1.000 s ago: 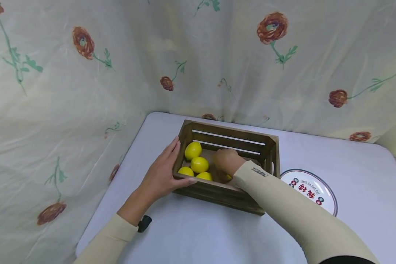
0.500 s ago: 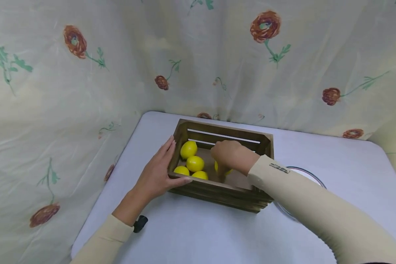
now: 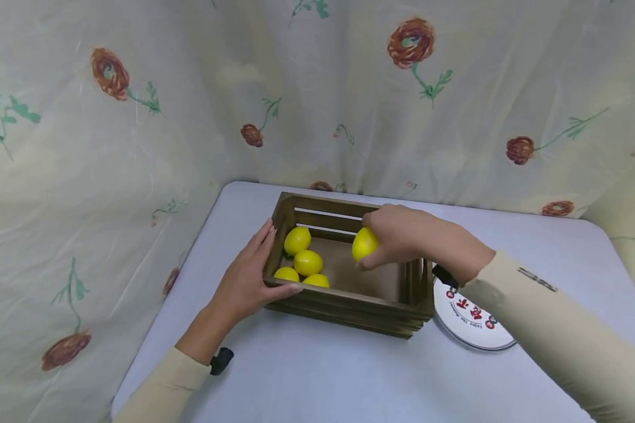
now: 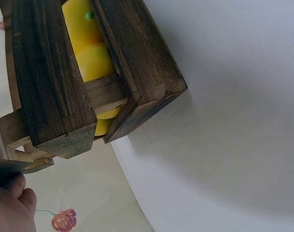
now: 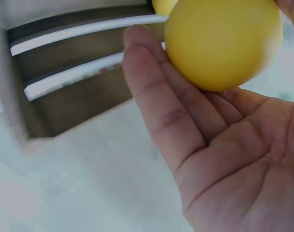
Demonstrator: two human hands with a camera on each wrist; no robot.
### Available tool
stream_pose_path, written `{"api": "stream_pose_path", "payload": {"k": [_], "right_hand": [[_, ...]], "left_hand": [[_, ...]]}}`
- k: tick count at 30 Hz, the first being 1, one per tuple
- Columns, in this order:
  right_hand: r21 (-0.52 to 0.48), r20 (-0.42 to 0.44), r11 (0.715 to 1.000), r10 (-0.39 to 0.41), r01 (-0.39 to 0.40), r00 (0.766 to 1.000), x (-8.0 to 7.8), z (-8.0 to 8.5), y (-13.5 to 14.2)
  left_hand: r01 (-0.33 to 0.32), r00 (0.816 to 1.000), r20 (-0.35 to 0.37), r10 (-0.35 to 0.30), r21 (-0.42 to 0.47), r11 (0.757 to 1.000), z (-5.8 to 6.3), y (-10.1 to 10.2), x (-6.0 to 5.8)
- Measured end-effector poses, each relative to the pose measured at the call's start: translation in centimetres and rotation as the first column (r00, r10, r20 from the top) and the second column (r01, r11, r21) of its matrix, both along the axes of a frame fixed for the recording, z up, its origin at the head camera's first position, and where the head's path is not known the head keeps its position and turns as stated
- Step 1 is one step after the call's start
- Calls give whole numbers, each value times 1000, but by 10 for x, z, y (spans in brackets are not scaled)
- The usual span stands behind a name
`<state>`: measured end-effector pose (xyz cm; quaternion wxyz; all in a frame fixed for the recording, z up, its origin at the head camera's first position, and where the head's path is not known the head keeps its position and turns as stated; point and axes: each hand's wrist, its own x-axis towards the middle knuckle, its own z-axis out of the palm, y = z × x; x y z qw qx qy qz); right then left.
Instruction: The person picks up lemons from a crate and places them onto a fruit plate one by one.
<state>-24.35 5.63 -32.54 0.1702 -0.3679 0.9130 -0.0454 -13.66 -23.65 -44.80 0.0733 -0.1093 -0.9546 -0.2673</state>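
A brown slatted wooden crate (image 3: 344,314) sits on the table with several yellow lemons (image 3: 308,262) grouped at its left end. My left hand (image 3: 246,273) rests against the crate's left front corner, fingers straight along the end and thumb lying on the front rim. In the left wrist view, lemons (image 4: 94,63) show between the slats. Over the crate's right half, my right hand (image 3: 402,235) holds one lemon (image 3: 364,244) between thumb and fingers. The right wrist view has this lemon (image 5: 221,41) large against the fingers (image 5: 159,104).
A round white plate (image 3: 473,329) with red characters and a dark rim lies right of the crate, partly hidden by the right forearm. A flower-patterned curtain (image 3: 317,100) hangs behind and to the left of the white table (image 3: 317,382).
My right hand has lifted a lemon from the crate floor and moved up and to the right with it. My left hand stays at the crate's corner.
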Motion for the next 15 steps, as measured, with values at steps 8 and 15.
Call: {"api": "stream_pose_path", "payload": {"k": [8, 15], "right_hand": [[-186, -21, 980, -76, 71, 997, 6, 13, 58], [-282, -80, 953, -138, 110, 987, 21, 11, 97]], "left_hand": [[3, 1000, -17, -3, -15, 1000, -3, 2, -1], [-5, 1000, -6, 5, -9, 1000, 0, 3, 1]]}}
